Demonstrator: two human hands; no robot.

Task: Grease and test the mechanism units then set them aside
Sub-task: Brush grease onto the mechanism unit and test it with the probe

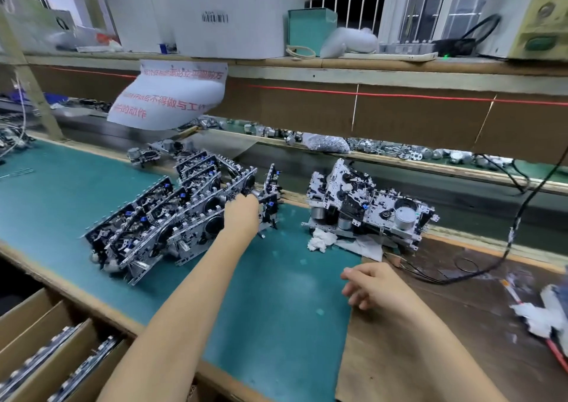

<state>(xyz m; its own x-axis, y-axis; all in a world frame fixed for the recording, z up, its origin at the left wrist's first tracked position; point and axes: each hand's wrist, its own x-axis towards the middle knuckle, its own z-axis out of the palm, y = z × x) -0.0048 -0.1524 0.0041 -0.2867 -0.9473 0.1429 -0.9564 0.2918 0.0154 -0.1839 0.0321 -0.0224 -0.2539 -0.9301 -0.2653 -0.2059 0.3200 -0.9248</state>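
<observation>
Several metal mechanism units (159, 217) lean against each other in rows on the green mat (276, 294). My left hand (242, 214) reaches to the right end of that row and grips an upright mechanism unit (270, 192) there. A second pile of mechanism units (368, 208) lies to the right, at the mat's far edge. My right hand (368, 281) hovers low over the mat's right edge, fingers loosely curled and apart, holding nothing.
Crumpled white tissue (319, 241) lies before the right pile. Black cables (479, 266) run across the brown board (461, 324) on the right, near more tissue and a red-tipped tool (541, 318). Cardboard boxes (46, 355) with units sit at lower left. A shelf (338, 63) hangs overhead.
</observation>
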